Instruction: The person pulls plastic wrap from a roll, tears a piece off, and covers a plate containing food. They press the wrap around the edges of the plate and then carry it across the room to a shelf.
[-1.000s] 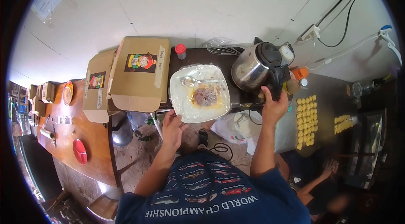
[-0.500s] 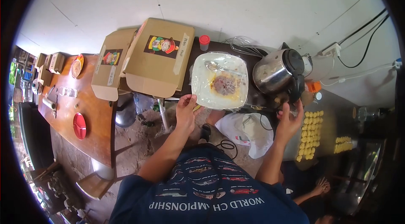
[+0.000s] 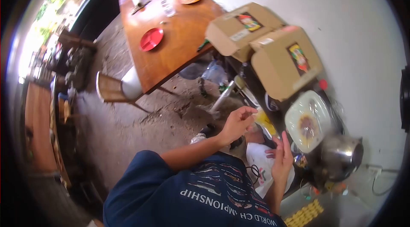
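Note:
My left hand [image 3: 238, 127] is pinched on a small yellow, partly see-through piece [image 3: 265, 122], blurred by motion, and I cannot tell what it is. Fingers stretched and apart, my right hand [image 3: 280, 158] is open near the lower end of that piece. Just right of both hands, a white square plate [image 3: 294, 120] with a brownish-yellow stain and a clear plastic cover sits on the dark table. A steel kettle [image 3: 341, 156] stands beside the plate.
Two cardboard boxes [image 3: 279, 66] stand behind the plate, near a red-lidded jar [image 3: 323, 84]. Farther left, a wooden table [image 3: 179, 34] carries a red divided plate [image 3: 151, 39]. A chair [image 3: 110, 88] is by it. Yellow dough pieces [image 3: 305, 214] lie in rows at lower right.
The view has swung left, so the wooden table and floor fill more of it. My hands have come closer together, and the yellow piece now shows plainly between them.

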Motion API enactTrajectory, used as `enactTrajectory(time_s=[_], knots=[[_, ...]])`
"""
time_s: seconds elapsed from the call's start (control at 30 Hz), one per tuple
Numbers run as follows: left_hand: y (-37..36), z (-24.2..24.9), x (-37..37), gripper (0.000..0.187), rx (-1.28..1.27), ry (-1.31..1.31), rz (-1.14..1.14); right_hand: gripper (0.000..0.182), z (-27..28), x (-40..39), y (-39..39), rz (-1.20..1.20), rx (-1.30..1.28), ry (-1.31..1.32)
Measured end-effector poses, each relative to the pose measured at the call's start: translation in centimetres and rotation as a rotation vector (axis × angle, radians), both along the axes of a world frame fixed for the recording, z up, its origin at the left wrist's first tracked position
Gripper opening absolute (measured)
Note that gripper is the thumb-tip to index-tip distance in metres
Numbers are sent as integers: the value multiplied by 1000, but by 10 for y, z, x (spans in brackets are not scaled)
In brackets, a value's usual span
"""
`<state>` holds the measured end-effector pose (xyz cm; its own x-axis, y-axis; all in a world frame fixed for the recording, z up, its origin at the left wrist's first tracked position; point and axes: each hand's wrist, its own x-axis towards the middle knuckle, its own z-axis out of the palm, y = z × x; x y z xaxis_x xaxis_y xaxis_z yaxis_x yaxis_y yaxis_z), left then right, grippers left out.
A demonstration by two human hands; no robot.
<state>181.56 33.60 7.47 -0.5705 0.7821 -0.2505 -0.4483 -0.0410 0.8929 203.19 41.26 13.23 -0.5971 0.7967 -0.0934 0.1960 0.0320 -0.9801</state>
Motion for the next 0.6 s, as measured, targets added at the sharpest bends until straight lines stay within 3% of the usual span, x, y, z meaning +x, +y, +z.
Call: enactTrajectory(time_s=[0.07,0.1,0.17,0.2,0.23,0.3,0.33,0.43,0.5,0.6], knots=[[-34,10,-14,33,-95,242,8,57,-1,-28,-8,169,-26,-58],[-49,17,-18,33,-87,245,44,57,-12,-43,-12,203,-12,-55],[-80,35,-23,45,-24,971,157,62,-41,-74,-28,196,-424,270],[-96,38,-26,50,19,1076,93,70,-51,-88,-38,294,-697,409],[-109,43,-24,50,17,1079,118,70,-59,-106,-57,318,-690,403],[-125,52,-13,51,5,1389,-30,79,-74,-150,-97,631,-770,789],[-131,34,-10,55,68,1404,-58,79,-78,-170,-108,662,-765,784],[-190,19,-37,56,54,1376,30,79,-105,-223,-148,1246,-1223,764],[-242,9,-49,57,11,1385,71,74,-130,-232,-205,1234,-1177,735],[-334,7,-65,63,-91,1360,192,77,-106,-244,-290,1024,-1146,560]])
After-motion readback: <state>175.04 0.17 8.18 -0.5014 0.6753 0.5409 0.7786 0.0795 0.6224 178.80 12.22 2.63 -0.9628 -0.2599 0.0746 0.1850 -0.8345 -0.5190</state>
